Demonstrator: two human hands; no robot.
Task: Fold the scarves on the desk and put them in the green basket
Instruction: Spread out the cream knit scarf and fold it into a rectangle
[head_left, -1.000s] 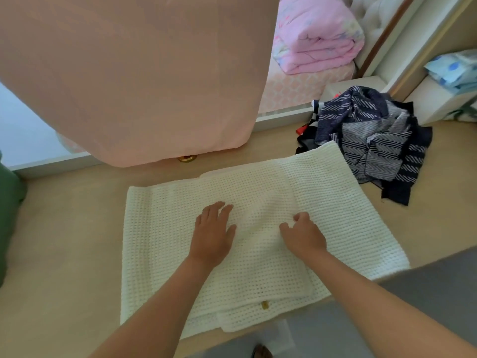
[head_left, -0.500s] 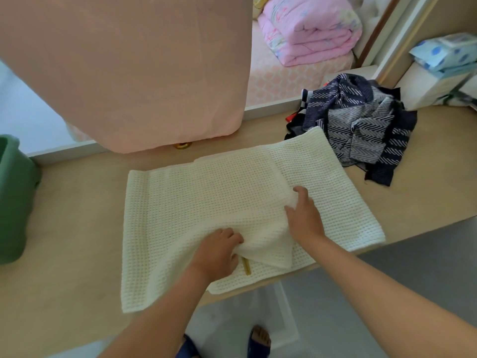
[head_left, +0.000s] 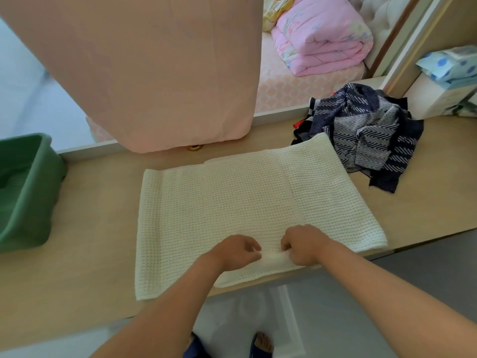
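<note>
1. Since half a second ago both hands have drawn together at the near edge of the cream waffle-knit scarf (head_left: 232,208); the right hand has come down from the side of the upper layer, and the small yellow tag that showed by the left hand is no longer in sight
2. The left hand (head_left: 236,250) has its fingers curled, their tips pinching the cloth where a small ridge of it bunches up
3. The right hand (head_left: 303,245) is just beside it, fingers curled down and nipping the same ridge from the other side; the two hands are close but not touching
4. The scarf lies flat on the wooden desk (head_left: 85,228) in layers, an upper layer covering the left and middle part and a lower layer showing along the right; its near edge reaches the desk's front edge
5. The green basket (head_left: 28,187) stands on the desk at the far left, well apart from the scarf
6. A rumpled pile of navy and grey patterned scarves (head_left: 366,135) sits at the back right of the desk, touching the cream scarf's far right corner
7. A pink curtain (head_left: 154,68) hangs down behind the desk, with a folded pink quilt (head_left: 322,40) on the bed beyond it
8. A blue dotted packet (head_left: 449,63) rests on a shelf at the far right
</note>
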